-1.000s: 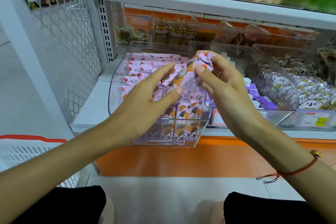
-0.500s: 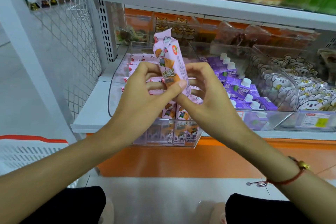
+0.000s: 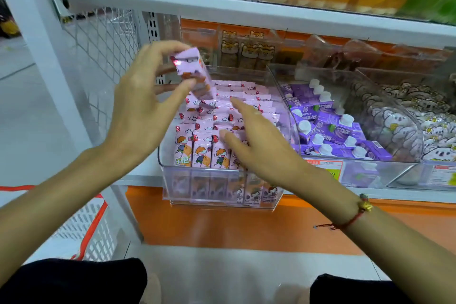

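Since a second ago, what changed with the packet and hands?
The right hand let go of the pink packet; the left hand alone pinches it, raised leftward above the clear bin. The right hand dropped over the stocked packets. Bin and purple cartons stayed.

A shop: shelves [image 3: 246, 11] of packaged snacks [image 3: 217, 131] with price tags [image 3: 325, 168]

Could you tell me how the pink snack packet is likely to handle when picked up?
Probably light: the left hand holds the pink snack packet by fingertips alone. Its glossy film wrapper may prove slippery and crinkle easily.
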Motion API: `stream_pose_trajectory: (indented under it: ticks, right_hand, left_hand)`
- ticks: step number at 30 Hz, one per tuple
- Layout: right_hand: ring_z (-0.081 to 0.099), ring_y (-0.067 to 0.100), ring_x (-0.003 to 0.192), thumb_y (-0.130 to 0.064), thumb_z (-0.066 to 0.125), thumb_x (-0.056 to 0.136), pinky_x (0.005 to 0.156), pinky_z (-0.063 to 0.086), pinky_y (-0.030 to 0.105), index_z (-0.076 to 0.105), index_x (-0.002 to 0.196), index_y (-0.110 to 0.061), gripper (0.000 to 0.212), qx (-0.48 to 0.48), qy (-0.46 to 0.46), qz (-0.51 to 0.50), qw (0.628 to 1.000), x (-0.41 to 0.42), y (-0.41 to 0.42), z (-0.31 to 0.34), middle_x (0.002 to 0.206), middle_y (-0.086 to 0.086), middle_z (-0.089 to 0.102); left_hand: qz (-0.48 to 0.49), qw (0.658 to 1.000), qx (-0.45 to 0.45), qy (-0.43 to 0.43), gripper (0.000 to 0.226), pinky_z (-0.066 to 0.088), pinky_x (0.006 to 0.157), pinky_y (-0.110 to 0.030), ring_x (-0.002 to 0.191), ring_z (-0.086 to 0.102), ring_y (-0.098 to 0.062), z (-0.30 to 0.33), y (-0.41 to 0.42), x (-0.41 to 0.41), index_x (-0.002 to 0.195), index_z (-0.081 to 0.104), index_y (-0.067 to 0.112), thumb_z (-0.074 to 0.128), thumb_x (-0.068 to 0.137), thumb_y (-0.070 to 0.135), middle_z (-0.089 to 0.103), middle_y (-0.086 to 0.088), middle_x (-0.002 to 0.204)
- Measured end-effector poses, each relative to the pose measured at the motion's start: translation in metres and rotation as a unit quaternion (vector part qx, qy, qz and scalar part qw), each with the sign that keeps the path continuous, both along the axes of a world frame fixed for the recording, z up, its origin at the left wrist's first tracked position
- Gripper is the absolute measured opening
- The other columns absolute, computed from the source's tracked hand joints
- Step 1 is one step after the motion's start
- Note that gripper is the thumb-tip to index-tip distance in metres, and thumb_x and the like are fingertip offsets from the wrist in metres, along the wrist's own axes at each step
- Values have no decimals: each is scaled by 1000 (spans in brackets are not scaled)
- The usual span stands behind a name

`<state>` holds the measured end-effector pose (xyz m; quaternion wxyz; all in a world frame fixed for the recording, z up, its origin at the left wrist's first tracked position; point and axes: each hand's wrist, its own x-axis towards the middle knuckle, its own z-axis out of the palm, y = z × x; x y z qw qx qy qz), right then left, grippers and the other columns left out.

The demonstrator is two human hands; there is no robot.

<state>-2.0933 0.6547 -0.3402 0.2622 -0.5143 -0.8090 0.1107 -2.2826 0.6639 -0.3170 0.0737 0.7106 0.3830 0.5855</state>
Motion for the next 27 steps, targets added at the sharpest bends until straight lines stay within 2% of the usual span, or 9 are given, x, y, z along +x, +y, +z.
stream_pose_trajectory:
  ticks: [4,7,9,12,15,17,19,24,27]
  right_hand:
    - [32,19,136,-36,40,100,101,32,30,32,145,-14,50,16,-101,17,995,0,0,-8,149,5,36]
    - [40,17,122,-34,41,100,76,28,24,35,142,-18,46,22,-97,16,995,3,1,-8,137,2,47]
    - [40,15,120,-34,40,100,71,22,20,35,142,-19,45,16,-96,21,995,4,0,-9,135,1,48]
    - [40,15,121,-33,40,100,77,28,23,35,142,-19,45,16,-92,26,995,4,0,-10,136,1,47]
    - [40,15,121,-33,40,100,75,25,21,36,142,-19,45,22,-89,27,995,5,1,-9,137,1,47]
    - [41,15,121,-33,41,100,75,25,20,36,142,-20,44,23,-89,29,995,5,1,-10,137,0,47]
    - [41,15,119,-32,42,100,73,24,19,37,141,-20,43,26,-88,33,995,6,1,-10,134,0,48]
    - [47,17,115,-29,44,99,80,35,24,50,132,-18,36,71,-80,37,994,-2,11,1,129,0,53]
    - [51,14,103,-24,46,99,80,43,30,58,125,-17,30,71,-55,48,995,-19,29,11,121,4,57]
  left_hand:
    - [55,985,-9,166,40,54,88,-38,103,61,-13,-6,18,-16,121,51,27,67,88,13,57,9,118]
    - [94,958,-41,267,38,52,82,-41,104,61,-21,-2,26,-17,119,52,24,69,86,18,61,3,118]
    - [113,934,-63,334,38,50,80,-42,105,61,-28,5,30,-16,121,53,21,68,86,24,62,-3,119]
    - [161,882,-109,429,42,47,81,-42,108,57,-34,24,41,-13,124,56,18,67,86,32,62,-8,120]
    - [181,809,-169,533,46,49,90,-46,116,51,-30,40,55,-7,125,60,20,69,84,38,59,-8,125]
    - [179,777,-215,564,48,49,91,-46,117,51,-29,41,60,-4,128,58,24,67,84,41,59,-7,127]
    - [185,797,-198,540,46,49,90,-45,116,52,-30,37,59,-4,130,56,25,65,87,36,59,-6,127]
    - [176,944,-89,266,43,51,84,-43,110,56,-21,2,15,-20,132,50,26,60,90,22,53,2,129]
    - [131,974,-139,122,47,50,87,-41,104,54,-7,-23,-10,-19,135,44,26,60,91,26,50,11,128]
